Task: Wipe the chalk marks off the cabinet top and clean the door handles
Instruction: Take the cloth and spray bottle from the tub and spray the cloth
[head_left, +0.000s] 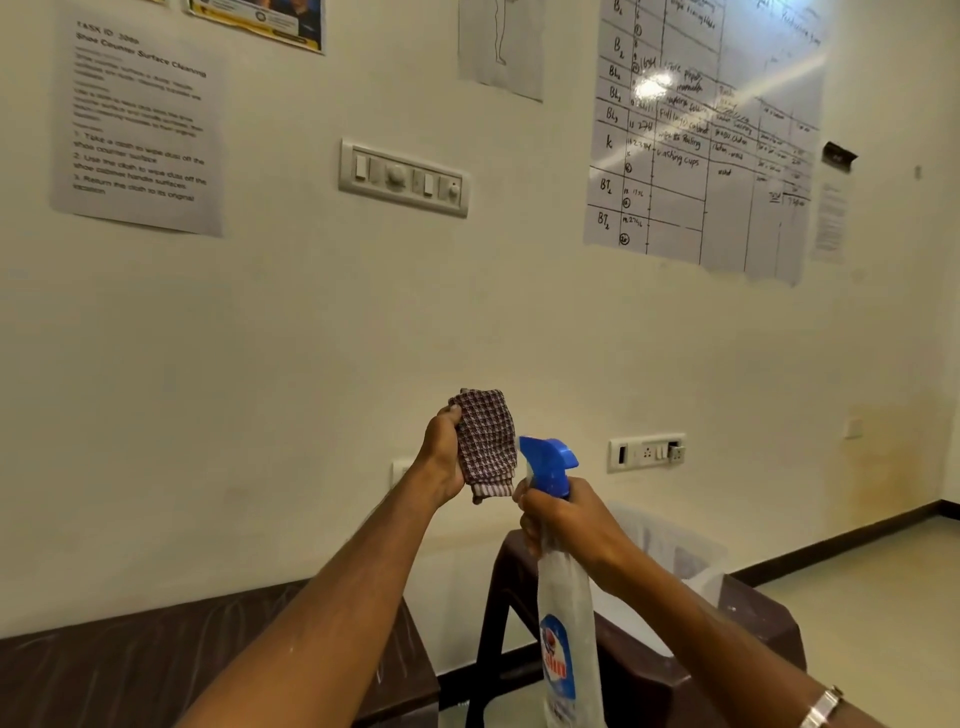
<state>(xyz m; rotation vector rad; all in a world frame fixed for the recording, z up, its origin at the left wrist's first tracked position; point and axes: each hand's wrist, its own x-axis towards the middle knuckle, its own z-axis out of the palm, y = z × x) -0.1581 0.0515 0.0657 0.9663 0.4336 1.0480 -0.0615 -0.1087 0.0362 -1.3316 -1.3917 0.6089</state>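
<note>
Probably an office: wall whiteboard sheet (717, 130), task notice (137, 122).

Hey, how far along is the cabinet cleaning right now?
Only the prep looks done. The left hand holds a folded checked cloth up in the air, and the right hand grips a spray bottle with its blue nozzle beside the cloth. The dark cabinet top shows pale streaks, so wiping it looks undone. The door handles are out of view.
</note>
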